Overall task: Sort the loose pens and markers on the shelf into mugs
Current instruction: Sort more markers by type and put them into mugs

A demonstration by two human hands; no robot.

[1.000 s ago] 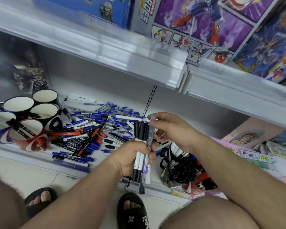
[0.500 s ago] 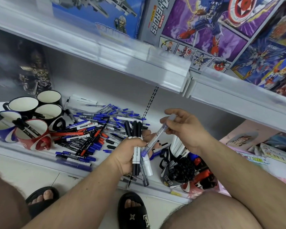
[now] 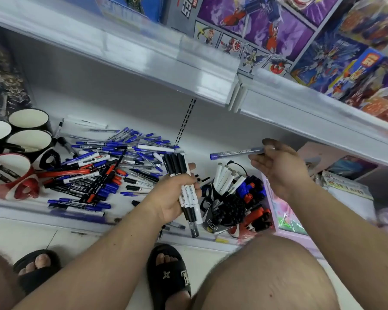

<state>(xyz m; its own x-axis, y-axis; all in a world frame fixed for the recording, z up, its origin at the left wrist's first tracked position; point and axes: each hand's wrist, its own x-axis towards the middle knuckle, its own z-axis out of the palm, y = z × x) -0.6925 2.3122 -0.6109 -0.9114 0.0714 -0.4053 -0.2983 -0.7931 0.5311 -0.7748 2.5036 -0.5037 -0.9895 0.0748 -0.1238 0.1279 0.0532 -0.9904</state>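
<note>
Head view: the left hand [image 3: 174,198] is curled round a bundle of black markers [image 3: 184,186], held upright over the shelf [image 3: 143,104]. The right hand [image 3: 276,166] pinches a blue pen [image 3: 235,153] level, above full mugs [image 3: 231,204] of markers. Loose pens [image 3: 112,162] lie heaped on the shelf between the hands and the mugs at left [image 3: 29,139], one red mug [image 3: 11,173] nearest.

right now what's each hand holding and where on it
Left hand grips a bundle of black-capped markers around their middles. Right hand pinches one blue-capped pen at the end opposite its cap.
</note>
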